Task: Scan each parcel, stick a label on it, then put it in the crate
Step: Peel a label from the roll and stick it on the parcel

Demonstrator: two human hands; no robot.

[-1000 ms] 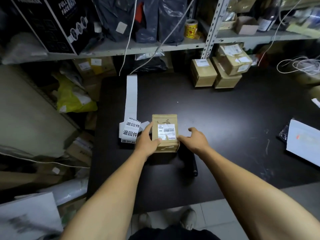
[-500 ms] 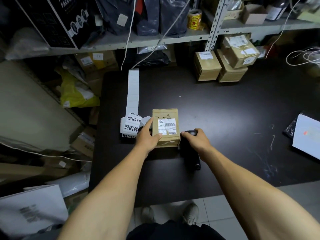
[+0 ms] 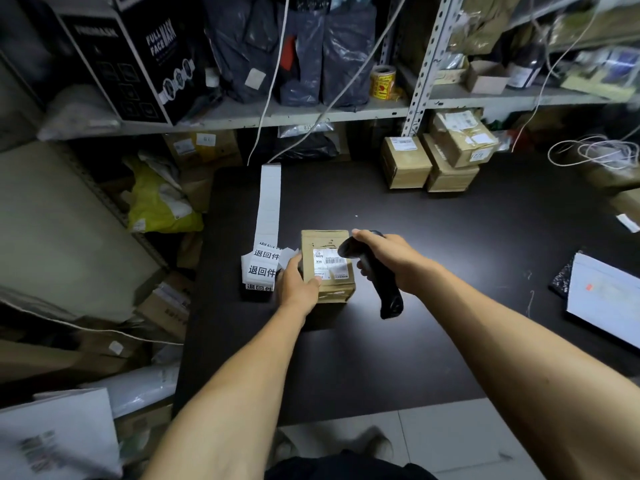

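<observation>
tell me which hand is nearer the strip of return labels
Left. The left hand holds the parcel right beside the label strip; the right hand, gripping the scanner, is across the parcel.

Matt brown cardboard parcel (image 3: 327,268), matt black plastic scanner (image 3: 377,277), matt dark table (image 3: 450,237), white paper label strip (image 3: 268,216)
</observation>
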